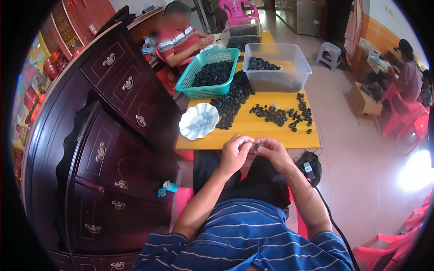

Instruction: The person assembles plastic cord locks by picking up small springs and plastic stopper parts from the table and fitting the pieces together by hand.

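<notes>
My left hand (236, 153) and my right hand (273, 151) meet at the front edge of the yellow table (203, 143). Between the fingertips of my right hand is a small black ring (256, 146). The left fingers are pinched close beside it; what they hold is too small to tell. Beyond my hands lie loose black rings (273, 115) in a spread group, with a larger pile (230, 101) to their left. A white scalloped plate (186, 118) with small clear pieces sits at the table's left front.
A teal basket (183, 86) and a clear plastic bin (298, 74) hold more black rings. Across the table a person in a red striped shirt (181, 43) works with their hands. A dark drawer cabinet (131, 149) stands at left, a grey stool (330, 54) at right.
</notes>
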The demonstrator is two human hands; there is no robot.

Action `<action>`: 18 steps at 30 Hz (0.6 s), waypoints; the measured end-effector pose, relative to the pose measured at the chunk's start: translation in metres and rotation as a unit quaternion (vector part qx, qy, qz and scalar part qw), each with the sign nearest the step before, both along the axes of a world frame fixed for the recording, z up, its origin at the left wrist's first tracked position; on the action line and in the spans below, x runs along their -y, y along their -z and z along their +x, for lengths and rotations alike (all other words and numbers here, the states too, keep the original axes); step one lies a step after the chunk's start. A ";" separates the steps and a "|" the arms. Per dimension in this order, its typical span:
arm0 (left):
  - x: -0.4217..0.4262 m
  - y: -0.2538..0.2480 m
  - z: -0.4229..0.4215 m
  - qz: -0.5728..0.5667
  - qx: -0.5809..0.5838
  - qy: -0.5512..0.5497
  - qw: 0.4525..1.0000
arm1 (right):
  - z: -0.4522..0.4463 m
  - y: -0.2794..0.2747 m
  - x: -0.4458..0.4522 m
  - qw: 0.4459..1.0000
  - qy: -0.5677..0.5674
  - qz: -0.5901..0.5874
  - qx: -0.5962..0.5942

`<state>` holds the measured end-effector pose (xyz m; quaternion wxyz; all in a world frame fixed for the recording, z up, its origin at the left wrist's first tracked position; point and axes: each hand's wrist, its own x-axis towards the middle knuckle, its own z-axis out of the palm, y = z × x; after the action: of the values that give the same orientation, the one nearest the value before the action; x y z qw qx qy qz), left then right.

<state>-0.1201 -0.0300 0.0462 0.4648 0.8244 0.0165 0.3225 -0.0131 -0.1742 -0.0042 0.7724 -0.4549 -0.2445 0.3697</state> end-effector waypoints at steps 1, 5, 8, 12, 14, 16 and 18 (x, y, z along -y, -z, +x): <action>0.000 0.001 0.000 -0.001 0.000 0.000 1.000 | 0.001 0.001 0.000 1.000 0.000 -0.001 0.000; -0.002 0.003 0.002 0.013 -0.014 0.006 1.000 | 0.003 0.007 -0.002 1.000 -0.005 -0.004 0.006; -0.002 0.001 0.002 0.021 -0.025 0.012 0.999 | 0.003 0.006 -0.001 1.000 -0.007 -0.005 0.011; -0.004 0.003 0.002 0.037 -0.053 0.031 0.997 | 0.005 0.009 -0.003 1.000 -0.012 0.009 0.012; -0.005 0.003 0.002 0.042 -0.054 0.042 0.997 | 0.006 0.010 -0.002 1.000 -0.009 0.010 0.011; -0.005 0.002 0.002 0.048 -0.053 0.053 0.996 | 0.006 0.010 -0.002 1.000 -0.008 0.012 0.012; -0.004 0.000 0.001 0.055 -0.025 0.068 0.996 | 0.005 0.006 -0.002 1.000 -0.001 0.019 -0.013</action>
<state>-0.1192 -0.0264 0.0464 0.4394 0.8556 -0.0460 0.2697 -0.0079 -0.1727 -0.0104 0.7833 -0.4356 -0.2420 0.3716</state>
